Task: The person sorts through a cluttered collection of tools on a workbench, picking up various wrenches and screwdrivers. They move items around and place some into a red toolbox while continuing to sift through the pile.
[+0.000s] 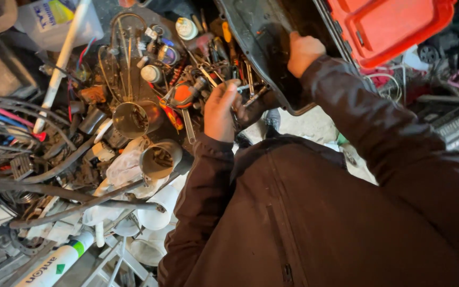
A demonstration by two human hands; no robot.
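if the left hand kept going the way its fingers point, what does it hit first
Probably the heap of wrenches and other tools in the open toolbox: the left hand points up and right into them, fingertips already about there. Depth is unclear.

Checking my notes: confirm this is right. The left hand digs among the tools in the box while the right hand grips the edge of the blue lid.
Not quite. In the head view the lid is red-orange, not blue. The rest stands: the left hand is among the tools, and the right hand grips the lid's dark edge.
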